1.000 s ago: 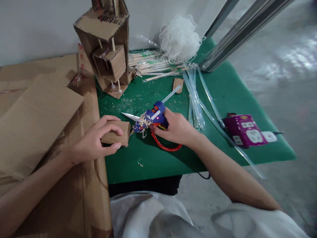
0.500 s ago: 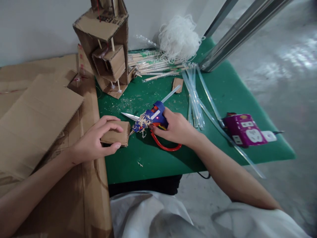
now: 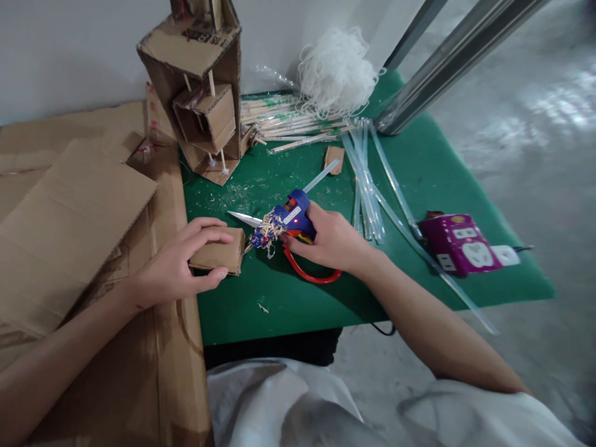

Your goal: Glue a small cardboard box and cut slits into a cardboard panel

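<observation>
My left hand (image 3: 189,257) grips a small flat cardboard box (image 3: 222,249) by its sides, fingers along the far edge and thumb on the near one. In my right hand (image 3: 333,239) is a blue glue gun (image 3: 294,214), with a clear glue stick (image 3: 321,176) jutting from its back and dried glue and wood bits crusted round its front. The gun's nozzle is at the right edge of the box; whether it touches cannot be told. Beneath the gun lie scissors (image 3: 310,278) with red handles, their blade pointing left.
A tall cardboard structure (image 3: 190,53) with wooden sticks stands at the back. Behind the gun lie wrapped chopsticks (image 3: 288,121), a heap of white string (image 3: 339,71) and loose glue sticks (image 3: 370,180). To the right sits a purple power strip (image 3: 459,244); cardboard sheets (image 3: 69,223) cover the left.
</observation>
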`<action>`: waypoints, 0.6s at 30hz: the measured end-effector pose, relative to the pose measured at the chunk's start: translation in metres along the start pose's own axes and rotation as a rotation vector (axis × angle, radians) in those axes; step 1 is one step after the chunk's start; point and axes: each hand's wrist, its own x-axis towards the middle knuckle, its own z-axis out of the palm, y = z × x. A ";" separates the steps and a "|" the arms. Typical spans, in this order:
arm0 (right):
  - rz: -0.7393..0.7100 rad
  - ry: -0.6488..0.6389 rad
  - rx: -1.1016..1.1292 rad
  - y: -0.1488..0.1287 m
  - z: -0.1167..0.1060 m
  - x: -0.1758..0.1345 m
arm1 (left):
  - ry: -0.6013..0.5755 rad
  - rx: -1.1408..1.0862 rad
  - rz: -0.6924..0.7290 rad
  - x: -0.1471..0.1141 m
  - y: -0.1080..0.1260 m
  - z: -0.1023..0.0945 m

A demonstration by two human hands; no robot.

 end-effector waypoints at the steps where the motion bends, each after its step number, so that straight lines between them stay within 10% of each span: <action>1: 0.001 0.002 -0.001 0.000 0.000 0.000 | -0.004 -0.001 -0.002 0.000 0.000 0.000; 18: -0.001 0.014 0.000 0.000 -0.001 0.000 | -0.017 -0.007 -0.017 0.001 0.002 -0.001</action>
